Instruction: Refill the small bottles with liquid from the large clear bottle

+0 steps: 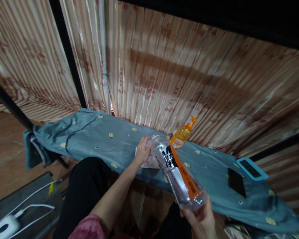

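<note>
A clear plastic bottle [173, 176] with a silver, black and orange label is held tilted in front of me, its neck toward the upper left. My left hand [142, 151] has its fingers at the neck end. Around the base at the lower right, my right hand [199, 219] is closed, thumb on the near side. Partly hidden behind my left hand and the bottle lies a white sheet or packet [150, 162] on the cloth. Just beyond the bottle stands an orange pump bottle [182, 134] with a white label.
A blue-grey patterned cloth [119, 146] covers the long narrow surface. On its right lie a black phone [236, 182] and a light-blue framed device [252, 168]. Striped curtains [149, 66] hang behind, with dark metal poles [67, 49]. A white device with cables [6, 227] sits lower left.
</note>
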{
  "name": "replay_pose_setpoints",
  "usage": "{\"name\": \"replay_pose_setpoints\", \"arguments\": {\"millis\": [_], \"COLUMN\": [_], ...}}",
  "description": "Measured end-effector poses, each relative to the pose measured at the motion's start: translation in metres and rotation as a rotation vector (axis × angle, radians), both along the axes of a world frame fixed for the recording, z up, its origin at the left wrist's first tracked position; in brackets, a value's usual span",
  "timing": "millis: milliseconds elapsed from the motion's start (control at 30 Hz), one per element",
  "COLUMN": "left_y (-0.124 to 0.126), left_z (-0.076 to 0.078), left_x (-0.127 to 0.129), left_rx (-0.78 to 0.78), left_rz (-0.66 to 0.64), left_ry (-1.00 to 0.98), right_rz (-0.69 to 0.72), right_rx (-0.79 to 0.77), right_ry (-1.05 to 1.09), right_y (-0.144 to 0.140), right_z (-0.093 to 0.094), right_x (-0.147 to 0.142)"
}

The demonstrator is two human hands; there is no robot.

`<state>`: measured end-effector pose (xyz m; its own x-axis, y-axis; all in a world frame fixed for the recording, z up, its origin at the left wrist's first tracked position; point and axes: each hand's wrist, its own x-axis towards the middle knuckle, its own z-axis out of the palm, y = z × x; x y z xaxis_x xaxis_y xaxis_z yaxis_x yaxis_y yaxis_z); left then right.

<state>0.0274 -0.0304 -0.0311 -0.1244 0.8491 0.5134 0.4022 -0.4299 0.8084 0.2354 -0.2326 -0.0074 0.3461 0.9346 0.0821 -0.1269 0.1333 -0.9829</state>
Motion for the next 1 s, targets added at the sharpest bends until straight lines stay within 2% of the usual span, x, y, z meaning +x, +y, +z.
{"name": "replay_pose_setpoints", "arguments": {"millis": [533,1000], "left_y": [-0.0002,0.0002], "left_z": [-0.0005,0.0004], "left_x": [0.0003,0.0002], "left_rx": [0.018,0.01], "left_rz": [-0.005,0.005], "left_ry": [0.006,0.008], "right_rz": [-0.034,-0.003], "right_rx": [0.005,0.01], "right_ry": [-0.015,-0.024], "right_y": [-0.0004,0.0], "right_z": [0.0013,0.0012], "right_x": [-0.0019,-0.0012]}}
